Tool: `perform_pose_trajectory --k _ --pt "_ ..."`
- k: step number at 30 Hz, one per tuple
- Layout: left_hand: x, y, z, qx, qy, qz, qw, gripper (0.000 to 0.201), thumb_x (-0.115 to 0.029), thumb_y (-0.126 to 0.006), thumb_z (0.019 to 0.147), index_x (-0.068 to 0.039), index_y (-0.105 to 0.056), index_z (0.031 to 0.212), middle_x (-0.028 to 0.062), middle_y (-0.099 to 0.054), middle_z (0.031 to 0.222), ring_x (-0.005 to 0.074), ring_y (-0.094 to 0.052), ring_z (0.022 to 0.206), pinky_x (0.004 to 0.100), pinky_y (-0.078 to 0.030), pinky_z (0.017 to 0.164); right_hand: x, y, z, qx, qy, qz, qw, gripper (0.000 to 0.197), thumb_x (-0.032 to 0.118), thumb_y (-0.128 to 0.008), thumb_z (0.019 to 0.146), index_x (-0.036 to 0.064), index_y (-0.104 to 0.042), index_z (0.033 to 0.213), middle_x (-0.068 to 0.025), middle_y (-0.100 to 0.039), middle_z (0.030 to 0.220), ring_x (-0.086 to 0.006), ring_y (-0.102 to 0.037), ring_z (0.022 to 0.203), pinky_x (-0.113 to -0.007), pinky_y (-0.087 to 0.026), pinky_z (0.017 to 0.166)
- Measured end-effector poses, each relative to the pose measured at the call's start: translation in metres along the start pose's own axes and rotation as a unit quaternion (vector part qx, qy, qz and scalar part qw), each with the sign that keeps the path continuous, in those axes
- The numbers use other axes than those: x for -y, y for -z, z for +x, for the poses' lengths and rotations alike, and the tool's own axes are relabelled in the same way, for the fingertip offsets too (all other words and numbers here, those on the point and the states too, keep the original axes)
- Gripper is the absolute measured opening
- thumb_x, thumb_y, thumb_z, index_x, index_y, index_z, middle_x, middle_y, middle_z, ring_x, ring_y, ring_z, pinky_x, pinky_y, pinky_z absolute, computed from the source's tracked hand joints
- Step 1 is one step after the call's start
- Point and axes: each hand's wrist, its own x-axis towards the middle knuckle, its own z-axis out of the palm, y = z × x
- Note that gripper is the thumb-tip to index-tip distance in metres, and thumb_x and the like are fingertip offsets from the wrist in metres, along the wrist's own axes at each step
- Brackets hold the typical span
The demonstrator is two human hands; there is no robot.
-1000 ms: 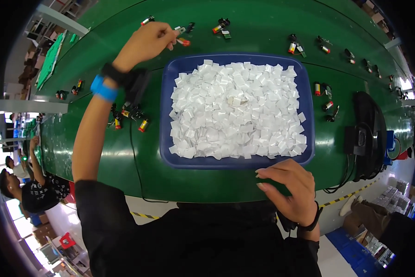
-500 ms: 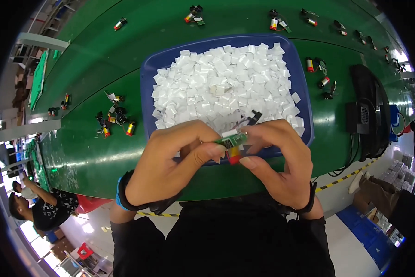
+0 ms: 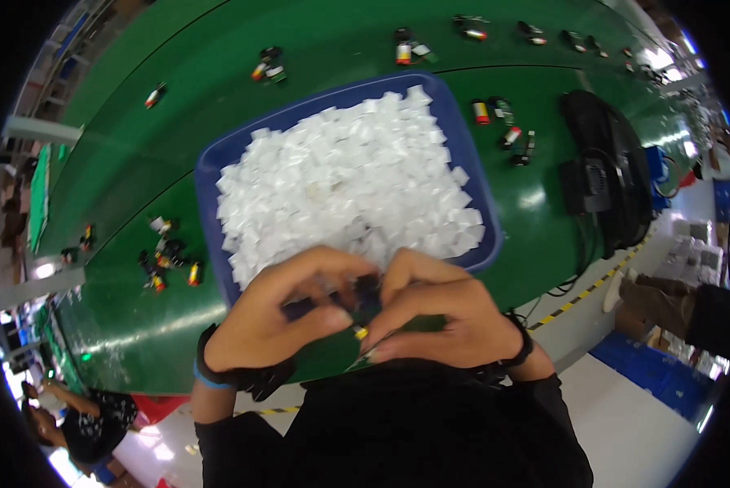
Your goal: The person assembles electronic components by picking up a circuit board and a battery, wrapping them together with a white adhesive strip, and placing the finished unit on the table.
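Between my two hands is a small electronic assembly: a thin circuit board [image 3: 367, 359], seen nearly edge-on, and a battery [image 3: 360, 332] with a yellow end. My right hand [image 3: 446, 317] pinches the board between thumb and fingers. My left hand [image 3: 271, 321] is curled close by, its thumb tip beside the battery; what its fingers grip is blurred and partly hidden. Both hands are over the near edge of a blue tray [image 3: 205, 203], heaped with small white square packets [image 3: 332, 171].
More battery-and-board assemblies lie on the green table [image 3: 536, 244]: a cluster [image 3: 168, 254] left of the tray, a group [image 3: 499, 122] to its right, and a far row. A black bag-like object [image 3: 605, 171] and a dark box-shaped device are at right. A person [image 3: 89, 423] is at far left.
My view has shifted, so tray and table appear further left. The assembly has been turned, its board now nearly edge-on in my right fingers. My hands have come closer together.
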Motion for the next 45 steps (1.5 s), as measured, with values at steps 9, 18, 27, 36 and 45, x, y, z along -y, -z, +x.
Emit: perform_pose_trajectory --k 9,18,27,36,45 --pt "0.019 -0.005 -0.01 0.023 -0.026 -0.144 0.989 0.031 0.005 -0.07 0.08 -0.001 -0.049 0.103 0.011 -0.059 0.098 0.0131 -0.059 0.087 0.0248 -0.046 0.075 -0.014 -0.009 0.001 0.02 0.012 0.138 0.99 0.018 0.005 -0.081 0.075 0.0052 -0.074 0.091 -0.0069 -0.058 0.097 -0.0167 -0.058 0.085 -0.028 -0.047 0.074" --pt "0.014 -0.005 -0.008 0.058 0.002 -0.148 0.987 0.02 0.005 -0.067 0.082 0.001 -0.054 0.097 0.0082 -0.062 0.086 0.0112 -0.059 0.074 0.0233 -0.045 0.065 -0.022 -0.012 0.0 0.001 0.044 0.155 0.987 0.018 0.004 -0.081 0.075 0.0041 -0.074 0.091 -0.0077 -0.059 0.1 -0.0158 -0.058 0.087 -0.03 -0.047 0.076" --pt "0.022 -0.001 -0.012 0.058 0.044 -0.12 0.99 0.014 0.003 -0.061 0.087 0.004 -0.058 0.101 0.0096 -0.064 0.089 0.0122 -0.06 0.07 0.0226 -0.046 0.063 -0.032 -0.013 -0.003 -0.04 0.074 0.173 0.981 0.012 0.004 -0.074 0.083 0.0014 -0.068 0.093 -0.0118 -0.063 0.095 -0.0204 -0.06 0.086 -0.033 -0.048 0.077" --pt "0.013 0.01 -0.007 0.102 0.039 -0.31 0.945 0.029 0.002 -0.058 0.09 0.006 -0.056 0.119 0.0161 -0.063 0.105 0.0161 -0.061 0.082 0.0274 -0.055 0.063 -0.026 -0.016 -0.007 -0.108 0.056 0.294 0.948 0.013 0.012 -0.059 0.095 0.0042 -0.048 0.094 -0.0213 -0.066 0.084 -0.0269 -0.063 0.085 -0.04 -0.052 0.079" --pt "0.027 -0.003 -0.008 -0.007 -0.047 -0.187 0.981 0.027 -0.006 -0.058 0.094 0.008 -0.058 0.118 0.0158 -0.061 0.112 0.0198 -0.063 0.093 0.0292 -0.056 0.074 -0.025 -0.023 -0.004 -0.154 0.085 0.157 0.972 0.011 -0.002 -0.065 0.086 0.0012 -0.056 0.092 -0.0198 -0.07 0.093 -0.0218 -0.063 0.09 -0.034 -0.05 0.081"
